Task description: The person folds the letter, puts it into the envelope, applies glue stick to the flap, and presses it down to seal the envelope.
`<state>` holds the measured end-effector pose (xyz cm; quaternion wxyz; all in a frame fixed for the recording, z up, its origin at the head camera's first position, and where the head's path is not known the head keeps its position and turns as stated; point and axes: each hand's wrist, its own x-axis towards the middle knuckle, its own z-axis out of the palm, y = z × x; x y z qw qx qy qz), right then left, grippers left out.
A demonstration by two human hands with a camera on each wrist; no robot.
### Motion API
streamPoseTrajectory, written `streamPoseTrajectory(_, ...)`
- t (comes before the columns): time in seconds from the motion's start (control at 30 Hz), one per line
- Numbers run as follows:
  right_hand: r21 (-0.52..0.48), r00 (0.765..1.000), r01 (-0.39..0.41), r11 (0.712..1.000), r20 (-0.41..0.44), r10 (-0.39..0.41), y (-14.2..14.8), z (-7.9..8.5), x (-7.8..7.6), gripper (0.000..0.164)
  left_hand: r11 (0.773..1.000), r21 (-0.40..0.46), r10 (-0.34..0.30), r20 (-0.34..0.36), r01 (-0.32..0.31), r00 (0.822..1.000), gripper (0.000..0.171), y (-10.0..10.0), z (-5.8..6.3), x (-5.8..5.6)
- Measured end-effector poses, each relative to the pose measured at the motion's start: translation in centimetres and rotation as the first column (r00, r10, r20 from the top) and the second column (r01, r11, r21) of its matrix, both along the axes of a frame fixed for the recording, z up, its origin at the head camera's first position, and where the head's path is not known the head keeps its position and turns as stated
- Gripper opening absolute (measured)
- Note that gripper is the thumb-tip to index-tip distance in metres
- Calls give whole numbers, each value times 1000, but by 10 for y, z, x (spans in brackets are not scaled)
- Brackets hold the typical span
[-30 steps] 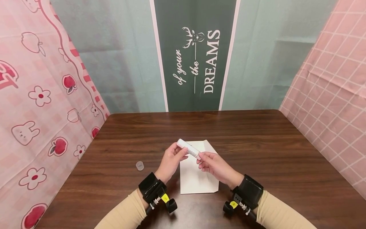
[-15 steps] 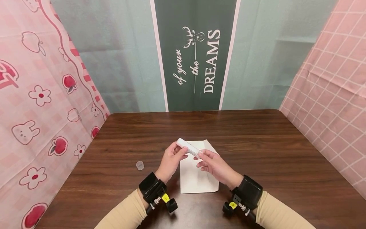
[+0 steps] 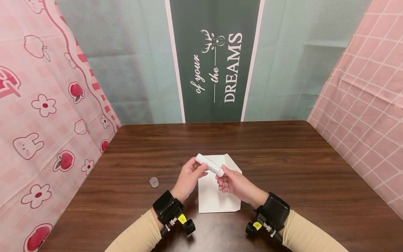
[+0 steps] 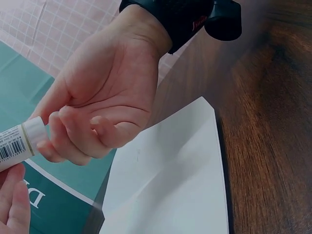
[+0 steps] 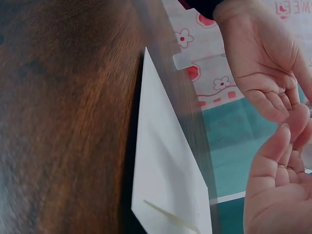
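Over a white envelope, both hands hold a white glue stick, slanted with its right end lower. My left hand grips the tube's middle between thumb and fingers. At the lower end, the thumb and fingers of my right hand pinch the white base. A barcode shows on the glue stick in the left wrist view. Fingers hide most of the tube in the right wrist view. On the table, left of the envelope, lies a small translucent cap.
The dark wooden table extends around the envelope. A pink patterned cloth hangs at the left, a pink checked cloth at the right. Behind the table is a green curtain with lettering.
My right fingers and thumb have shifted around the glue stick's lower end, which shows more now. The left hand keeps its grip nearly still. Envelope and cap have not moved.
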<state>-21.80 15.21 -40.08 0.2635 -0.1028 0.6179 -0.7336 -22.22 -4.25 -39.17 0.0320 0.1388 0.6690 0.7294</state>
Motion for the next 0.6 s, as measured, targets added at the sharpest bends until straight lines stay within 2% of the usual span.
streamPoseTrajectory(0.07,5,1000,17,1000,-12,-17,-1,0,0,50,1000,1,8,-9,-8,1000,35,0,-1,0)
streamPoseTrajectory(0.2,17,993,98,995,-61,-97,-2,-1,-1,33,999,9,32,-17,-32,999,34,0,-1,-2)
streamPoseTrajectory(0.3,26,989,122,992,-84,-119,-2,-1,-2,24,999,14,39,-12,-39,999,33,0,-2,-2)
streamPoseTrajectory(0.6,-6,1000,3,1000,-10,-3,0,-1,-1,43,1000,0,26,-9,-26,1000,32,0,-2,-2)
